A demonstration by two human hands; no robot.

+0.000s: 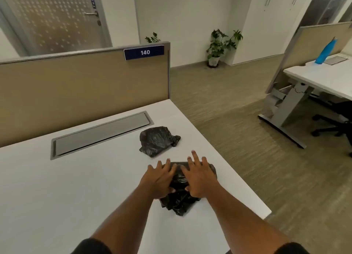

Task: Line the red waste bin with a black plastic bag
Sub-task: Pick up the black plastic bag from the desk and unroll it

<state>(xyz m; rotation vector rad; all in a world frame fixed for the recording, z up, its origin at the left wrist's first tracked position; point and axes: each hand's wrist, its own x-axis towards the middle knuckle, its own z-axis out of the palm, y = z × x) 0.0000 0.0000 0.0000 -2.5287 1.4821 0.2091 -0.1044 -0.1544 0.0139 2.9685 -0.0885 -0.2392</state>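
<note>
Left hand (159,178) and right hand (200,179) lie flat, fingers spread, palms down on a crumpled black bag (180,198), gripping nothing. Bag sits on white desk (76,187) near its right edge. Second black bag (157,140) lies just beyond the first, apart.

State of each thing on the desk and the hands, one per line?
Near black bag: crumpled, pressed flat under both hands.
Far black bag: folded bundle, untouched.
Left hand: open, palm down on the near bag.
Right hand: open, palm down on it.
Desk hatch: closed.
Door: shut.
</note>
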